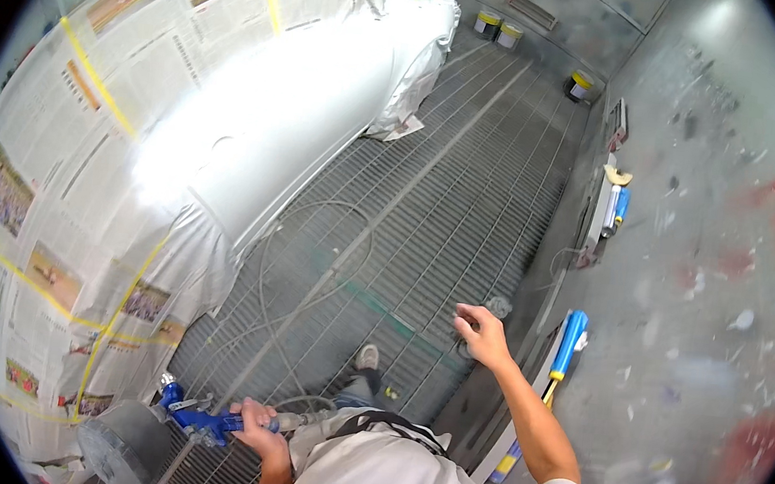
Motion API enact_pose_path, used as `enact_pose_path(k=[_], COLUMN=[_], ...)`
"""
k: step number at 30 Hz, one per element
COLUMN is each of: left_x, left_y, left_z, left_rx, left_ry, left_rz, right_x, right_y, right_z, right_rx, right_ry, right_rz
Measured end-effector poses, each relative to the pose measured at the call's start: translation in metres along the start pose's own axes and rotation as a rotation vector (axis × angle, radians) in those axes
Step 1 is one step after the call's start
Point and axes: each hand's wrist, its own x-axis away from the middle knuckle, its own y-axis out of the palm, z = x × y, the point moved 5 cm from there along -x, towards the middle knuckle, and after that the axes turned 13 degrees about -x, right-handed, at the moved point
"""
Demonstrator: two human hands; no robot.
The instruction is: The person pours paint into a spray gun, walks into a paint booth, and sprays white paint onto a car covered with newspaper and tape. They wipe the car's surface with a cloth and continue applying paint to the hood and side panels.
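Head view: I see my left hand (257,422) clamped on the blue spray gun (199,421), its grey cup (122,446) just beyond my knuckles. My right hand (482,335) hangs empty, fingers loosely spread, well apart over the grated floor (429,209). Ahead of the left hand stands the car (258,124), masked in newspaper (42,206).

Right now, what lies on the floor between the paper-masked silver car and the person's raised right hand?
In the head view, bare metal floor grating with a thin grey looping air hose lies between the car and the right hand.
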Motion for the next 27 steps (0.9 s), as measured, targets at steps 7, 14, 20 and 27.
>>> enact_pose_path(k=[7,14,20,27], left_x=[-0.027,-0.016,-0.040,-0.027], left_y=[0.116,0.255,0.288,0.331], left_z=[-0.017,-0.035,-0.089,-0.064], left_rx=[0.013,-0.155,-0.215,-0.468], left_ry=[-0.073,-0.026,-0.031,0.075], left_rz=[0.180,0.278,0.313,0.441], right_x=[-0.144,-0.285,-0.437,-0.569], right_y=[-0.179,-0.385,-0.532,-0.620], right_z=[0.091,0.195,0.264,0.361], right_rx=[0.352,0.694,1.046,1.361], right_ry=[0.078,0.362,0.397,0.486], right_rz=[0.213,0.419,0.400,0.179])
